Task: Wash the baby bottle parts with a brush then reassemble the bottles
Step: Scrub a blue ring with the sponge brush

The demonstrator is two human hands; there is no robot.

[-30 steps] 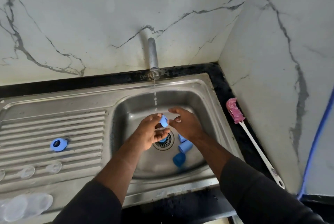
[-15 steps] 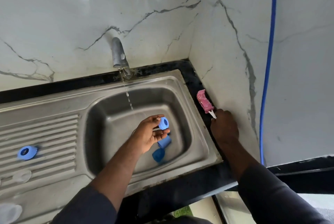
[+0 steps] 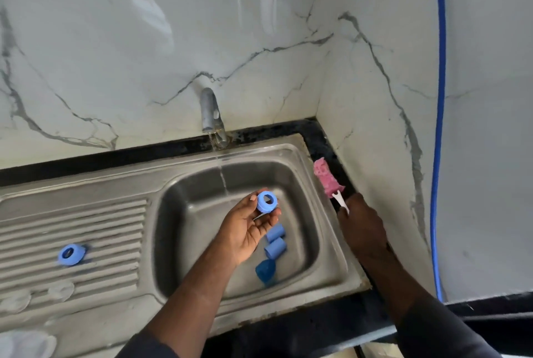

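The left hand pinches a blue screw ring above the sink basin, the right hand grips the handle of the pink bottle brush lying along the black bench, three blue parts lie in the basin, and a second ring rests on the drainboard.

Brushed steel sink, glossy marble wall, matt plastic ring.

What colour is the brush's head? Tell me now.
Pink brush head, white handle; head view.
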